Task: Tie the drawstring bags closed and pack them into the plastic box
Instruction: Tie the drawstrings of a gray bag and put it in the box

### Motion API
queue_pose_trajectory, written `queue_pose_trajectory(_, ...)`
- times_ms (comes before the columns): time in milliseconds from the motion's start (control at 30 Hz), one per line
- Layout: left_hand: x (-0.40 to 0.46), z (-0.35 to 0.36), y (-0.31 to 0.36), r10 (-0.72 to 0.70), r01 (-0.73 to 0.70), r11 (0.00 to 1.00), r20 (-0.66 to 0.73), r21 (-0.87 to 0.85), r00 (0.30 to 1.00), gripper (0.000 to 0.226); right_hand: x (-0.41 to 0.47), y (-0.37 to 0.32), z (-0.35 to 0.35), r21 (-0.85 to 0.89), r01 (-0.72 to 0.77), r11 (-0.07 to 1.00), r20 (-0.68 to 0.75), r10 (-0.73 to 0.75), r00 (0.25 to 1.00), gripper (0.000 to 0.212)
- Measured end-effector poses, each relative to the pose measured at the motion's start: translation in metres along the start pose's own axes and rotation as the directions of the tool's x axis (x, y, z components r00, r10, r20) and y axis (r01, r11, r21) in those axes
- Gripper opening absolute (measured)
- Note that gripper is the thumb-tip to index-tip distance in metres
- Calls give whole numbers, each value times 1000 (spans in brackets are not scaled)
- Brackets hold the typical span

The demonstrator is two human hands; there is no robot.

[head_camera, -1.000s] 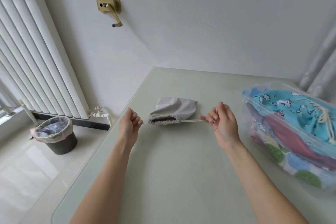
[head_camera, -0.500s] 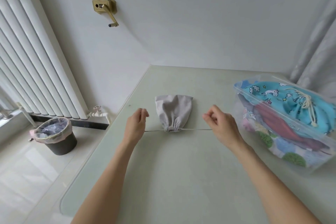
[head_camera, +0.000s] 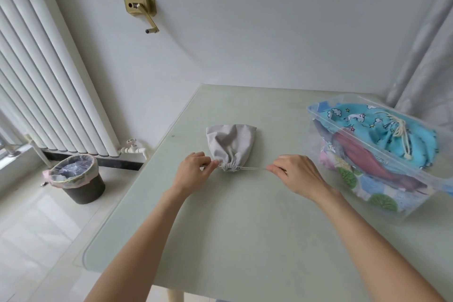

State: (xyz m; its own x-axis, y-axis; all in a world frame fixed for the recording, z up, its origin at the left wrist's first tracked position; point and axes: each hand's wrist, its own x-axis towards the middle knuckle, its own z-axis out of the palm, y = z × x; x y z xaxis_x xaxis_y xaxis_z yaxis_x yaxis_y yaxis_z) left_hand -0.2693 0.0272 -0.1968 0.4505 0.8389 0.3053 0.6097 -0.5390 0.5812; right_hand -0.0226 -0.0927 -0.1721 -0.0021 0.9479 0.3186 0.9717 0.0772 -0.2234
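Pulling unevenly could drag the grey bag [head_camera: 230, 146], lying mid-surface left of the box [head_camera: 367, 152], or slip a cord [head_camera: 252, 168], since the left hand [head_camera: 196, 174] and right hand [head_camera: 297, 175] only pinch its ends

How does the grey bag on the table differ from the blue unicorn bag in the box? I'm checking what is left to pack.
The grey bag is plain and lies on the table; the blue unicorn bag is patterned and sits in the plastic box. The grey bag's cords are pinched by the left hand and right hand; the blue bag's hang free. Both mouths are gathered.
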Motion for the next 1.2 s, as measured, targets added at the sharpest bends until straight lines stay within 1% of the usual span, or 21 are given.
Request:
queue_pose_trajectory(67, -2, 1, 5, -55, 56, 998, 43, -17, 998, 44, -5, 2, 0, 33, -61, 998, 0, 61, 998, 42)
queue_pose_trajectory(133, -6, -3, 15, -107, 116, 990, 107, -77, 988, 33, -9, 5, -6, 84, -169, 982, 27, 167, 986, 40)
queue_pose_trajectory(200, -10, -10, 23, -168, 204, 946, 159, -251, 973, 18, -10, 2, -17, 153, -261, 953, 65, 254, 965, 34)
queue_pose_trajectory(267, -9, -17, 28, -210, 274, 848, 188, -453, 960, 22, -10, -1, -26, 338, -334, 880, 142, 303, 942, 29)
queue_pose_trajectory(300, -8, -19, 30, -210, 276, 804, 182, -527, 961, 26, -8, -3, -28, 445, -335, 831, 162, 293, 942, 30)
queue_pose_trajectory(333, -8, -21, 32, -197, 247, 779, 150, -576, 969, 29, -5, -6, -28, 519, -303, 799, 145, 266, 953, 31)
queue_pose_trajectory(367, -7, -22, 33, -180, 204, 776, 100, -596, 978, 30, -2, -11, -27, 558, -253, 791, 107, 233, 966, 31)
queue_pose_trajectory(433, -8, -24, 35, -157, 137, 809, 14, -572, 988, 27, 5, -21, -25, 582, -161, 797, 64, 153, 986, 30)
queue_pose_trajectory(533, -10, -29, 38, -142, 107, 830, -23, -547, 990, 25, 18, -39, -16, 629, -129, 767, 92, 92, 991, 20)
queue_pose_trajectory(600, -11, -34, 38, -123, 85, 856, -42, -510, 991, 23, 28, -52, -10, 651, -144, 745, 88, 115, 990, 7)
queue_pose_trajectory(633, -11, -38, 35, -104, 59, 893, -76, -447, 992, 20, 34, -58, -5, 658, -149, 738, 72, 135, 988, 5)
queue_pose_trajectory(700, -10, -46, 34, -41, -7, 951, -150, -309, 988, 16, 44, -68, 1, 661, -166, 732, 43, 184, 982, 14)
queue_pose_trajectory(733, -10, -52, 34, -33, -16, 958, -168, -285, 985, 15, 50, -73, 3, 656, -177, 734, 41, 199, 979, 15)
queue_pose_trajectory(767, -11, -57, 34, -52, 0, 953, -164, -304, 985, 13, 56, -79, 5, 639, -187, 746, 44, 207, 977, 15)
queue_pose_trajectory(833, -10, -64, 39, -94, 49, 927, -103, -372, 990, 9, 64, -89, 8, 605, -195, 772, 56, 204, 977, 14)
queue_pose_trajectory(900, -11, -69, 44, -107, 73, 912, -64, -404, 992, 9, 69, -100, 8, 616, -183, 766, 90, 162, 983, 19)
queue_pose_trajectory(1000, -11, -74, 49, -89, 39, 897, -93, -440, 992, 4, 67, -113, -2, 673, -165, 721, 163, 73, 984, 20)
queue_pose_trajectory(1067, -9, -76, 51, -69, 13, 896, -112, -444, 991, 5, 63, -116, -8, 706, -177, 686, 213, 33, 977, 27)
queue_pose_trajectory(1133, -5, -75, 54, -44, -17, 897, -128, -441, 991, 9, 60, -114, -11, 730, -169, 662, 241, -18, 970, 21)
queue_pose_trajectory(1200, -1, -72, 58, -40, -34, 861, -134, -507, 990, 17, 58, -110, -11, 747, -138, 650, 210, -33, 977, 13)
